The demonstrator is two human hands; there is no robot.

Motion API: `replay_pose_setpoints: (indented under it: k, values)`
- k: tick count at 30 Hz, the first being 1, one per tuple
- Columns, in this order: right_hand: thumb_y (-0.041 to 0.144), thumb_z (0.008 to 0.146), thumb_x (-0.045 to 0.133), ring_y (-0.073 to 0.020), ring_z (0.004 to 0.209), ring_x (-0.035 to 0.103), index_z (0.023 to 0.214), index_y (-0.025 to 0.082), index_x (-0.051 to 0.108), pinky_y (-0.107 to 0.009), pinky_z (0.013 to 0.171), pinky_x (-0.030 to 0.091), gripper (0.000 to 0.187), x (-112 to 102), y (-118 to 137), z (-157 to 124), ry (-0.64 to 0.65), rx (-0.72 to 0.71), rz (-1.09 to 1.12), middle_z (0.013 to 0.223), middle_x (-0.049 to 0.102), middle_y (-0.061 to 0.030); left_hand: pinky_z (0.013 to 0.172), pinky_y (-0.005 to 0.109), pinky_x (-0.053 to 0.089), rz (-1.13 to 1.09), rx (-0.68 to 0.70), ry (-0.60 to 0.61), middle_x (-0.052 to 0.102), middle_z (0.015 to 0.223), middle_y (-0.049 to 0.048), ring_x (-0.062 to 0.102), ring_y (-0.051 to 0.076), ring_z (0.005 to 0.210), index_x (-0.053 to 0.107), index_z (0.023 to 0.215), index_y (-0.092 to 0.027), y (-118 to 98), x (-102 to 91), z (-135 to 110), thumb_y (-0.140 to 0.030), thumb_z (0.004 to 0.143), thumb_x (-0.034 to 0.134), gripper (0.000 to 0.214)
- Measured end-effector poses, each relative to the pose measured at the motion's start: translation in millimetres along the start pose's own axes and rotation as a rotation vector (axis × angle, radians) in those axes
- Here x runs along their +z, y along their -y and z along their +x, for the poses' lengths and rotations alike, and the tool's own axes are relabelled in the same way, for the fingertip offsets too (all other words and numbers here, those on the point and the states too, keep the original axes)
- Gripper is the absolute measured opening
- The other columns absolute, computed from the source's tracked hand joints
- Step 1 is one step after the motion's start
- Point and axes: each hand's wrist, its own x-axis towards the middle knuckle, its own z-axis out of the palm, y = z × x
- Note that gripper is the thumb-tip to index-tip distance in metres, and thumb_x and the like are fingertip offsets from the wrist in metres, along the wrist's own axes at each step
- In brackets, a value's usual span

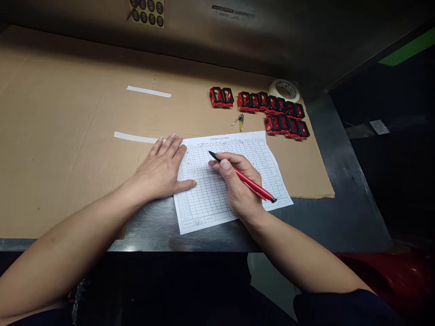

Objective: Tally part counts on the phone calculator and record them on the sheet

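Gripping pen (253, 183) w/ R hand (240, 197), L hand (161, 170) flat on form (204, 194); red parts (272, 107), clippers (241, 123) beyond.

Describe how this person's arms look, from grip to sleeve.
Left grip and right grip are bare, with no gloves or rings visible. Left forearm and right forearm are bare. Left sleeve and right sleeve look dark navy, ending near the elbows.

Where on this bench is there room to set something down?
Widest: the brown cardboard sheet left of the two white tape strips. A smaller patch lies between them. Crowded: far right, with red and black frames by the cream tape roll; near middle, with the left hand and right hand over the white paper form.
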Motion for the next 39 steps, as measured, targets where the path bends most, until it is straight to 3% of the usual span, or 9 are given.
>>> replay_pose_setpoints:
  k: [4,10,14,18,32,39]
  values:
    - [0.064,0.087,0.078,-0.0211,0.1,0.073,0.11,0.028,0.076,-0.048,0.107,0.054,0.043,-1,-3,6,0.009,0.155,0.121,0.091,0.074,-0.0002,0.137,0.052,0.004,0.012,0.004,0.013,0.014,0.179,0.0196,0.004,0.034,0.168,0.032,0.167,-0.004,0,-0.2,0,-0.077,0.09,0.061,0.11]
    - [0.056,0.092,0.071,-0.0185,0.081,0.069,0.095,0.024,0.073,-0.04,0.09,0.056,0.033,-1,-3,2,0.027,0.11,0.084,0.075,0.068,0.0017,0.137,0.052,0.005,0.014,0.006,0.007,0.014,0.179,0.0204,0.005,0.036,0.168,0.033,0.167,-0.003,0,-0.7,0,-0.081,0.085,0.065,0.117]
    - [0.04,0.088,0.075,-0.0165,0.073,0.066,0.086,0.024,0.068,-0.034,0.078,0.053,0.018,2,3,1,0.056,0.094,0.034,0.068,0.065,0.0042,0.137,0.052,0.004,0.019,0.001,0.023,0.013,0.179,0.0199,0.003,0.035,0.168,0.032,0.167,-0.003,-1,-2.0,0,-0.082,0.085,0.065,0.118]
    - [0.036,0.082,0.077,-0.0141,0.065,0.06,0.077,0.023,0.065,-0.031,0.065,0.047,0.019,5,14,0,0.07,0.041,-0.124,0.069,0.067,0.0029,0.137,0.052,0.003,0.017,-0.005,0.03,0.012,0.179,0.0197,0.002,0.036,0.168,0.031,0.167,-0.003,-1,-2.8,0,-0.082,0.085,0.065,0.119]
    - [0.035,0.079,0.073,-0.0141,0.065,0.059,0.077,0.022,0.068,-0.032,0.064,0.048,0.014,4,12,4,0.106,0.047,-0.242,0.073,0.068,0.0014,0.138,0.05,0.005,-0.012,0.019,0.02,0.011,0.179,0.0215,0.005,0.035,0.168,0.03,0.167,-0.002,6,-3.2,-2,-0.082,0.079,0.071,0.126]
    - [0.039,0.083,0.074,-0.0135,0.06,0.056,0.08,0.023,0.067,-0.031,0.061,0.046,0.018,0,8,7,0.1,0.08,-0.14,0.066,0.064,0.0033,0.138,0.049,0.008,-0.055,0.023,0.034,0.011,0.179,0.0226,0.006,0.037,0.168,0.038,0.162,-0.002,13,-6.5,-5,-0.079,0.074,0.077,0.123]
